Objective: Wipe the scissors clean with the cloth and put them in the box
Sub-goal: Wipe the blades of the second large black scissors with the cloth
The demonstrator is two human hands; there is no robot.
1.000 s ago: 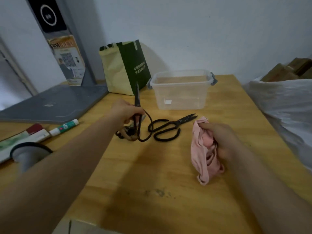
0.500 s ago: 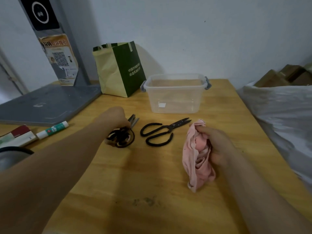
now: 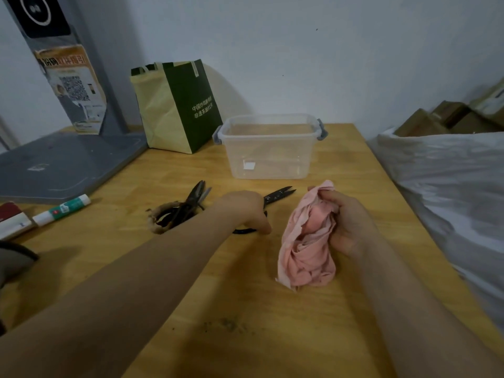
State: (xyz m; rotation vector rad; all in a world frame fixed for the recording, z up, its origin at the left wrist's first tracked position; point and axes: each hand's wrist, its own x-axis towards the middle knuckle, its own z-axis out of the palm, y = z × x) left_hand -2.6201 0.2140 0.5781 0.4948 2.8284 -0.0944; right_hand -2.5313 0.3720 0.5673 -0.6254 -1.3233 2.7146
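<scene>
Grasping a crumpled pink cloth (image 3: 305, 252), right hand (image 3: 351, 222) rests — left hand (image 3: 245, 210) beside it covers black metal scissors (image 3: 281, 193), grip unclear.

pink cloth (image 3: 308, 241); black scissors (image 3: 278, 194); clear box (image 3: 270, 156), grey latches (image 3: 322, 132); green-yellow bag (image 3: 188, 105); tan wooden table (image 3: 272, 331)

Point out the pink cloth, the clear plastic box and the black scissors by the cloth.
Pink cloth (image 3: 308, 249), head view: bunched middle.
Clear plastic box (image 3: 268, 159), head view: front wall.
Black scissors by the cloth (image 3: 279, 194), head view: blades.
</scene>
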